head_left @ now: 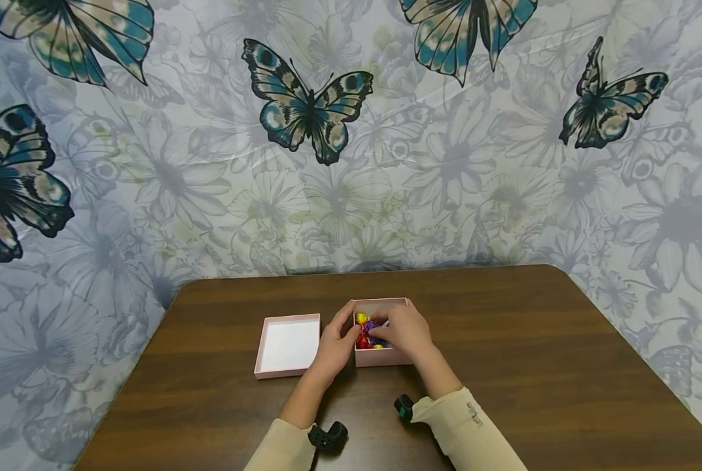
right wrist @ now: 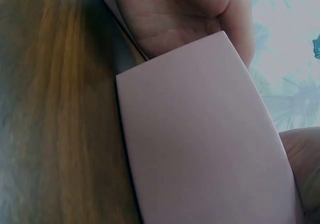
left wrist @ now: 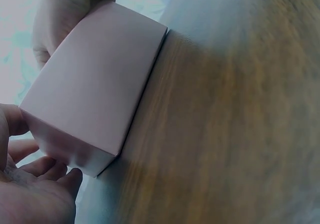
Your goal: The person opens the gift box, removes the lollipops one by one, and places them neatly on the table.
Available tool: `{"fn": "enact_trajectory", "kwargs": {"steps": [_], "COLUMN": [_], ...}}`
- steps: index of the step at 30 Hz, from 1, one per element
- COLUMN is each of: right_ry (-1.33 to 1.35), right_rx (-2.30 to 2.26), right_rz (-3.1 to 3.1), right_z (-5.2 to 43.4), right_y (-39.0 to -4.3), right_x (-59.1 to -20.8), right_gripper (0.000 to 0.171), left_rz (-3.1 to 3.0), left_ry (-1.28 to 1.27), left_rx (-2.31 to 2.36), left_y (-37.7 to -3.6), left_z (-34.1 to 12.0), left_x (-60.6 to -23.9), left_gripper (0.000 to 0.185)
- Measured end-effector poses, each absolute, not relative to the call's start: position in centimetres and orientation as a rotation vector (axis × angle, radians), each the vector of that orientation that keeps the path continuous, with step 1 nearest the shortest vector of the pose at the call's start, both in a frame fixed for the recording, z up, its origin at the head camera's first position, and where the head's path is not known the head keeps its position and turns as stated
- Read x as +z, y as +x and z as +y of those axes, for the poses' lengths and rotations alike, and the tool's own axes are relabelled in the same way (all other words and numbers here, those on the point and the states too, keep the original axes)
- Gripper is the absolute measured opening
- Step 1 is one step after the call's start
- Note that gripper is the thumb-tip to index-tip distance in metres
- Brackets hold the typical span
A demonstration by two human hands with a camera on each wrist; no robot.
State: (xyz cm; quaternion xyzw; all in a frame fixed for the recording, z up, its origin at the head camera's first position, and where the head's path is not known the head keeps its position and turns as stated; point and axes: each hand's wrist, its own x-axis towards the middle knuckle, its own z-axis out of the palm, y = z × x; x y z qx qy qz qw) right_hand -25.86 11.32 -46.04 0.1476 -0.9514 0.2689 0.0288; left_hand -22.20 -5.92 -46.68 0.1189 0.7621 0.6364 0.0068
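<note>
Head view, frame centre: a pink box (head_left: 383, 354) of bright sweets (head_left: 367, 330) sits on the desk (head_left: 539, 366). Left hand (head_left: 334, 345) cups its side, steadying it. Right hand (head_left: 402, 329) reaches inside, fingers pinching a sweet; lid (head_left: 288, 345) lies just left.

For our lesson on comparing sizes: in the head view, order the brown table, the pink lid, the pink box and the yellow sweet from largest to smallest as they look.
1. brown table
2. pink lid and pink box: similar, the box partly hidden by hands, so unranked
3. yellow sweet
</note>
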Motion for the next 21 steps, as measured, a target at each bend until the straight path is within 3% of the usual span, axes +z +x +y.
{"fn": "enact_trajectory", "kwargs": {"steps": [9,21], "right_ry": [0.385,0.464], "right_rx": [0.858,1.031], "right_rz": [-2.950,-2.787], "right_z": [11.2,12.0], "right_y": [-25.8,-26.0], "right_x": [-46.0,-46.5], "right_gripper": [0.018,0.025], "left_rz": [2.382,2.399], "left_ry": [0.333,0.338], "left_rx": [2.001,2.050], "left_y": [-23.2,-24.2], "left_z": [-5.9,-5.8], "left_x": [-48.4,-50.4], "left_gripper": [0.055,0.055]}}
